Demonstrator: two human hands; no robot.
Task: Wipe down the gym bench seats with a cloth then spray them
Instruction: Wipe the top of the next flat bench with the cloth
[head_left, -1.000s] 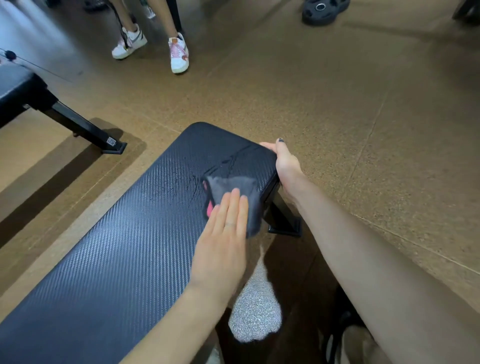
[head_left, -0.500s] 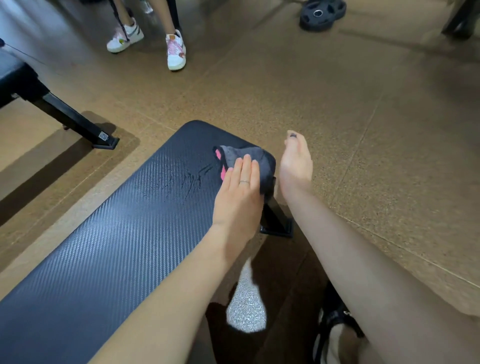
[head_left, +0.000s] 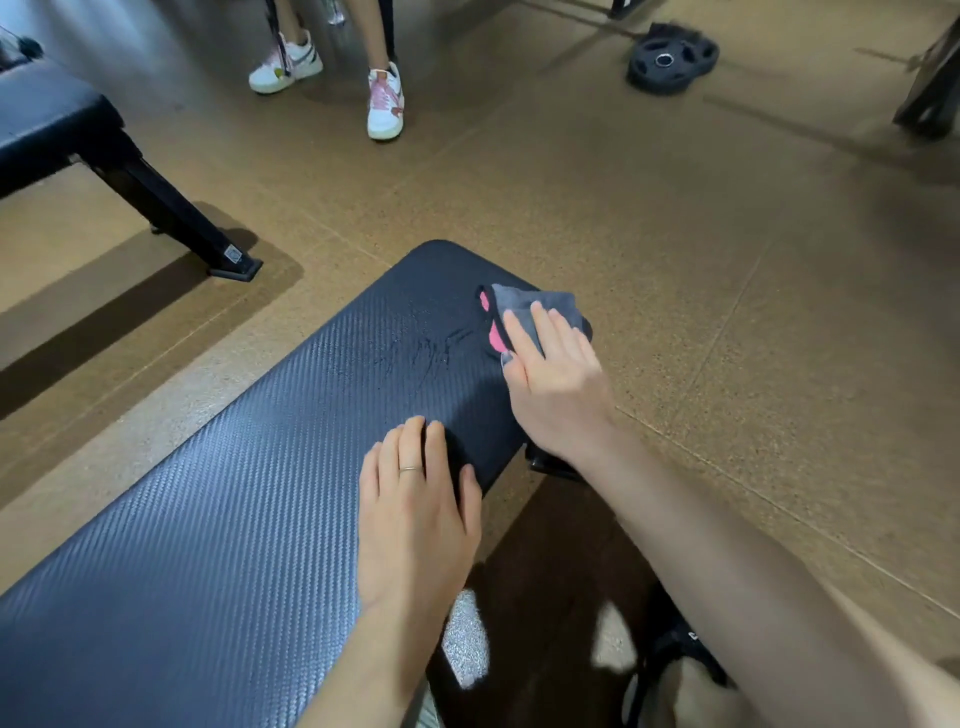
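Note:
A black textured bench seat (head_left: 218, 509) runs from lower left to the centre, with wet streaks (head_left: 421, 353) near its far end. A grey cloth with pink trim (head_left: 540, 306) lies on the far right corner of the seat. My right hand (head_left: 556, 379) presses on the cloth with straight fingers, the thumb at the cloth's near edge. My left hand (head_left: 415, 499) rests flat on the seat closer to me, near its right edge, holding nothing. No spray bottle is in view.
A second black bench (head_left: 57, 130) with a slanted leg (head_left: 176, 213) stands at the left. A person's feet in white sneakers (head_left: 384, 98) are on the floor ahead. Weight plates (head_left: 670, 57) lie at the top right, beside a dark frame leg (head_left: 930, 98).
The cloth went from under my left hand to under my right hand at the bench's far corner. My left hand drew back toward me and now lies flat on the seat.

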